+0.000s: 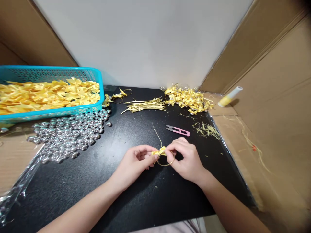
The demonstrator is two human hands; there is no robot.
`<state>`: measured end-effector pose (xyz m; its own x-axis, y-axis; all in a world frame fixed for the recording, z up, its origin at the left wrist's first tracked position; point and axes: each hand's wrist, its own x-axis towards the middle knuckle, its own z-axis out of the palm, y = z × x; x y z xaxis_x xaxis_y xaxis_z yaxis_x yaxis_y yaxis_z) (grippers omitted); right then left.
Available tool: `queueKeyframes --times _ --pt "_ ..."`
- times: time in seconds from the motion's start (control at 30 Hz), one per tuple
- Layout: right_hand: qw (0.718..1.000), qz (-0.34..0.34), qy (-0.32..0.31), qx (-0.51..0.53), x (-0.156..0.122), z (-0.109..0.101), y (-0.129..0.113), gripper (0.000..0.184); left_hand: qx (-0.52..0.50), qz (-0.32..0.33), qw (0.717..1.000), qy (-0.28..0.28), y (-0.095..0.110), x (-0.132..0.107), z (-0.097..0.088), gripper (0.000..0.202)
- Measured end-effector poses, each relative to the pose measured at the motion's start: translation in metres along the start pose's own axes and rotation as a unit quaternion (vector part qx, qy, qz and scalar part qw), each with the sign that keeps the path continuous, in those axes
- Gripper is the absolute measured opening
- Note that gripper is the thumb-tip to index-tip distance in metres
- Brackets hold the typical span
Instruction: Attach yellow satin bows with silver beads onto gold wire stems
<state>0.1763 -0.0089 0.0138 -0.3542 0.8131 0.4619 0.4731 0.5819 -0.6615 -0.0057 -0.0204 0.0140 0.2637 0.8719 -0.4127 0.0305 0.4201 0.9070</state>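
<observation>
Between my two hands is a small yellow ribbon bow [162,150] with a thin gold cord. My left hand [139,158] pinches the bow's left side between thumb and fingers. Thumb and forefinger of my right hand [184,157] are closed at the bow's right side, where the gold cord [165,165] curves round in a loop below it. A loose cord end [156,132] sticks up above the bow. Just beyond my right hand lies a pair of pink thread snips [181,130]. My fingers partly cover the bow and the cord.
A turquoise basket [101,87] of yellow ribbon bows stands at the left, with many silver beads [70,136] before it. Cut gold cords [148,105], a heap of finished bows [187,98], cord scraps [206,130] and a thread spool [230,96] lie farther back and right.
</observation>
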Motion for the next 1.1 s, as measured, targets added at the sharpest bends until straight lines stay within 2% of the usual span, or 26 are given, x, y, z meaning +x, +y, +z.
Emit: queueKeyframes --times 0.17,0.4,0.6,0.83,1.1 --pt "1.0 0.018 -0.001 -0.023 -0.002 0.005 0.0 0.014 -0.014 0.007 1.0 0.012 0.001 0.0 0.001 0.028" --pt "0.997 0.039 0.041 -0.053 -0.006 0.013 -0.004 0.018 -0.063 0.029 0.997 0.047 -0.009 0.001 0.003 0.024" --pt "0.993 0.018 0.072 -0.095 -0.008 0.017 -0.006 0.018 -0.097 0.039 0.992 0.075 -0.011 0.0 0.006 0.023" --pt "0.992 0.021 0.069 -0.099 -0.008 0.016 -0.008 0.018 -0.127 0.041 0.987 0.095 -0.013 0.001 0.006 0.027" --pt "0.995 0.047 0.061 -0.061 -0.01 0.019 -0.007 0.016 -0.133 0.042 0.987 0.082 -0.016 0.002 0.007 0.022"
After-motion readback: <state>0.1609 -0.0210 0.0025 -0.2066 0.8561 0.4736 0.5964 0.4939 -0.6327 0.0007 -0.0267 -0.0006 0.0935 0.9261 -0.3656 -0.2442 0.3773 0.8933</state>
